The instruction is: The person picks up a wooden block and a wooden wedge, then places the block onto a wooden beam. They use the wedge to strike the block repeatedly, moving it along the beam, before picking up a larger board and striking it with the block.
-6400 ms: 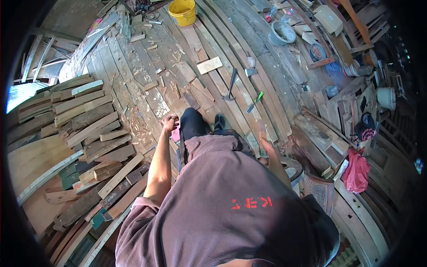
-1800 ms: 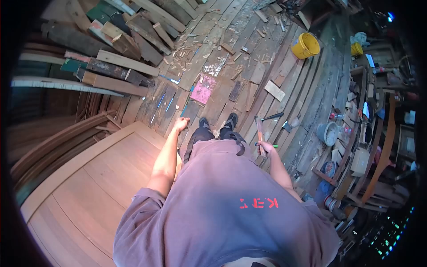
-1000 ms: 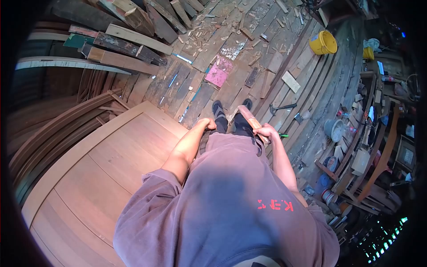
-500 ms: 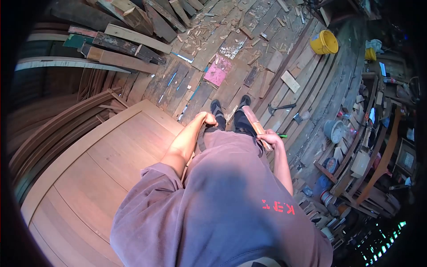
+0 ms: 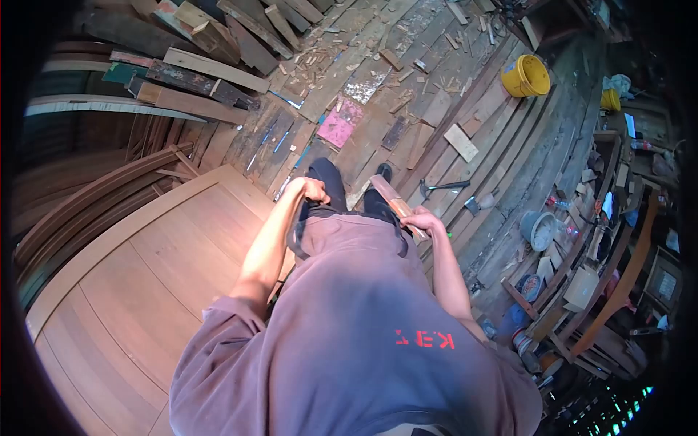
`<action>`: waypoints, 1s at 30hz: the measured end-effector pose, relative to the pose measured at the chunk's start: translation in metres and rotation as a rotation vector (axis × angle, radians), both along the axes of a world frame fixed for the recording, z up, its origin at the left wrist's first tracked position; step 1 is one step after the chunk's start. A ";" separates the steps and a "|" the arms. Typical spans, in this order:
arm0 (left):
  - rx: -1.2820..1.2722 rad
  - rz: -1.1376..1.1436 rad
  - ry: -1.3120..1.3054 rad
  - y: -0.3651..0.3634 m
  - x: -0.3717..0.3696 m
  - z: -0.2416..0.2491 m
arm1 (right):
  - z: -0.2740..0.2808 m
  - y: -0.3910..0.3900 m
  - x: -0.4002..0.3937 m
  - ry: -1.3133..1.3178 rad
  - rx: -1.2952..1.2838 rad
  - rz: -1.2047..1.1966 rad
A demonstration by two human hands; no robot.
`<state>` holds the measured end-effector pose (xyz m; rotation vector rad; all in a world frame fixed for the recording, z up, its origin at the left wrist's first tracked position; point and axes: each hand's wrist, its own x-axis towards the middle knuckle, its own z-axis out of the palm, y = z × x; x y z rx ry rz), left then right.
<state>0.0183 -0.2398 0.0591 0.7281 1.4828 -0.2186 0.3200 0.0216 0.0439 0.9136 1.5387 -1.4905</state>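
Note:
My left hand (image 5: 315, 190) is closed in a fist at the dark trousers (image 5: 325, 174), over my left thigh. What its fingers hold, if anything, is hidden; dark cloth bulges just below it. My right hand (image 5: 422, 220) is wrapped round the lower end of a narrow wooden piece (image 5: 391, 195), which slants up and left across my right leg. Its far end is paler and pinkish, while the part near the fingers is orange-brown. A small bit of green shows beside that hand. To my left lies a large panelled wooden door (image 5: 174, 254).
On the plank floor to the right lie a hammer (image 5: 445, 187), a pale wood block (image 5: 461, 143) and a yellow bucket (image 5: 525, 75). A grey bucket (image 5: 538, 230) stands by cluttered racks. Stacked boards (image 5: 196, 102) fill the upper left. Wood scraps and a pink square (image 5: 340, 121) lie ahead.
My view has shifted, so hands and floor objects sit farther left in it. My left leg has moved forward. My right hand keeps its hold on the wooden piece; my left stays closed.

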 end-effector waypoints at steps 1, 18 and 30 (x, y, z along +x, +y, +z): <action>-0.009 0.013 -0.023 -0.002 0.002 -0.007 | 0.003 0.007 0.002 -0.005 -0.009 -0.003; -0.189 -0.039 -0.162 0.020 0.064 -0.003 | -0.007 0.052 -0.004 -0.008 -0.129 0.083; -0.342 0.553 -0.565 -0.050 0.086 -0.108 | -0.089 0.059 -0.089 -0.026 -0.054 0.302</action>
